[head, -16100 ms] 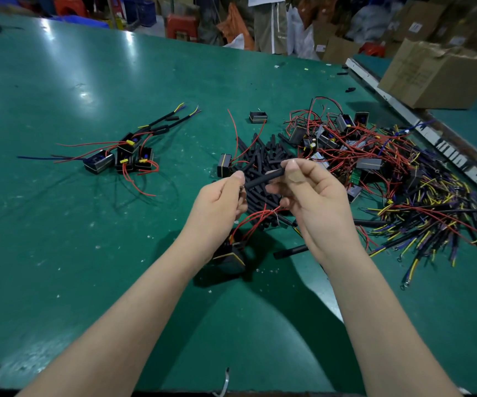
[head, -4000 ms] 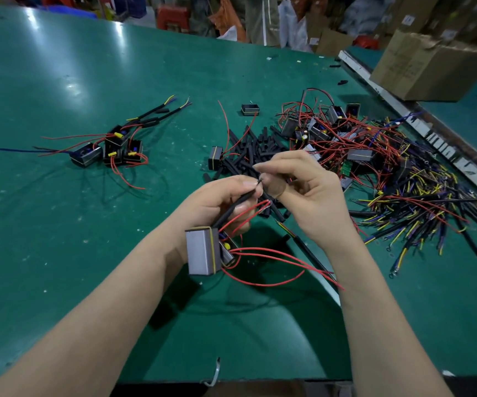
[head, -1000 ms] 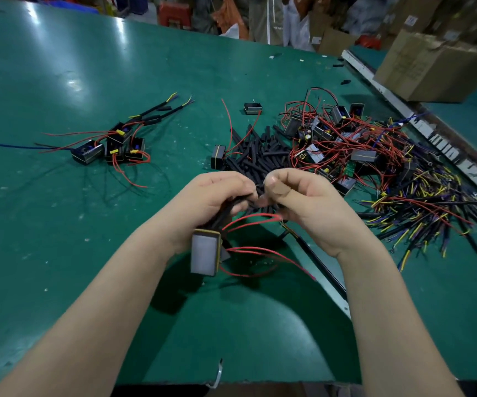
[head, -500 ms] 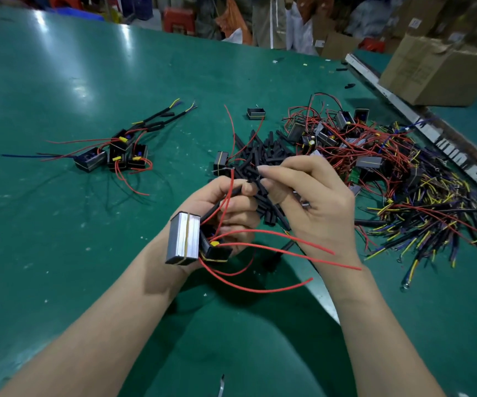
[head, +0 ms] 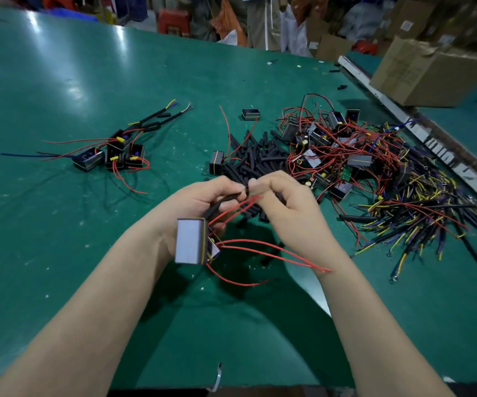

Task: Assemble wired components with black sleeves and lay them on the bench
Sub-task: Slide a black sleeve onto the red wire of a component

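Above the green tabletop (head: 59, 224), near its middle, both hands meet over a small boxed part. Left hand (head: 202, 202) has its fingers curled round a black sleeve (head: 225, 199), which runs from the fingertips down toward the grey box (head: 190, 242) hanging just below the palm; whether the palm also touches the box cannot be told. Right hand (head: 291, 207) pinches at the upper end of that sleeve, thumb and forefinger closed together where the two hands touch, so each grip is shut tight on the sleeve rather than spread. Red wires (head: 263, 250) trail out of the box, some passing up into the sleeve, others looping free under the right wrist and hanging above the tabletop.

Just beyond the hands lies a heap of loose black sleeves (head: 257, 159), with one small black box (head: 216, 162) at its left edge and another open one (head: 250, 114) further back. Right of the heap sits a tangle of boxed parts with red wires (head: 331, 147), and beyond that a spread of yellow and dark wires (head: 420, 219) reaching toward the tabletop's right edge. Well apart, to the left, a cluster of finished parts (head: 111, 153) rests on the tabletop, their sleeved leads pointing away and up. A cardboard box (head: 426, 73) stands on the neighbouring surface at the far right, past a pale strip (head: 389, 104)
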Tool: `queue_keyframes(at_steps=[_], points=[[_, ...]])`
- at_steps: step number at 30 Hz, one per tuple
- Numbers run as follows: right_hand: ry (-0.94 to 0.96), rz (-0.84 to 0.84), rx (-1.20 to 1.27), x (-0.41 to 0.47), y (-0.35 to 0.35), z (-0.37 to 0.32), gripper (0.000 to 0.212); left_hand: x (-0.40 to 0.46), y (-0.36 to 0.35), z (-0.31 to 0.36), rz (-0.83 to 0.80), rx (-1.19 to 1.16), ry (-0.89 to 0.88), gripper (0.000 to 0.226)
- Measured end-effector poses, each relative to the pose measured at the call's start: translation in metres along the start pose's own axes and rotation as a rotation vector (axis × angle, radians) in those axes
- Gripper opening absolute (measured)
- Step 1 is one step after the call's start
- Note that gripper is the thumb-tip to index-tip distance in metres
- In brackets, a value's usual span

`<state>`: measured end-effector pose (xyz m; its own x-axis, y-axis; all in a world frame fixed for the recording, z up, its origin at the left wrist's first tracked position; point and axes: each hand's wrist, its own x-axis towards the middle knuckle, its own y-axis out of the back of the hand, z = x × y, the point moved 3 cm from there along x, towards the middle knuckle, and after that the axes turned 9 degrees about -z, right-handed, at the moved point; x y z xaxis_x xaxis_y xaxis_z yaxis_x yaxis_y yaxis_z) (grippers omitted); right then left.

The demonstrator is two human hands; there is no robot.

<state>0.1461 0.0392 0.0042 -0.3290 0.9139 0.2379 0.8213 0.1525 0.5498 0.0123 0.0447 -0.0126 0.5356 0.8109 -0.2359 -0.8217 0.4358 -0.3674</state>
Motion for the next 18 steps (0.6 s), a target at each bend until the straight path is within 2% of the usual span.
queue_keyframes(at_steps=[2,4,6,7,9,13,16,18], points=[[-0.268,-0.097,0.181,0.002,0.001,0.001,0.027,-0.007,0.001,0.003,0.097,0.208,-0.104,0.024],[-0.527,-0.234,0.357,-0.001,0.004,0.001,0.029,-0.015,-0.001,0.008,0.127,0.492,-0.178,0.017],[-0.662,-0.364,0.510,-0.008,0.007,0.001,0.027,-0.020,-0.005,0.012,0.125,0.736,-0.201,0.013],[-0.669,-0.398,0.546,-0.011,0.009,0.002,0.028,-0.022,-0.006,0.013,0.123,0.761,-0.197,0.014],[-0.577,-0.411,0.597,-0.014,0.013,-0.003,0.032,-0.026,-0.005,0.014,0.100,0.610,-0.183,0.019],[-0.152,-0.274,0.527,-0.018,0.019,-0.013,0.018,-0.027,0.002,0.012,0.099,0.256,-0.109,0.028],[0.151,-0.086,0.380,-0.022,0.022,-0.014,0.013,-0.026,-0.011,0.013,-0.065,0.006,-0.003,0.010],[0.274,-0.003,0.273,-0.022,0.021,-0.015,0.023,-0.026,-0.024,0.019,-0.127,-0.122,0.029,0.016]])
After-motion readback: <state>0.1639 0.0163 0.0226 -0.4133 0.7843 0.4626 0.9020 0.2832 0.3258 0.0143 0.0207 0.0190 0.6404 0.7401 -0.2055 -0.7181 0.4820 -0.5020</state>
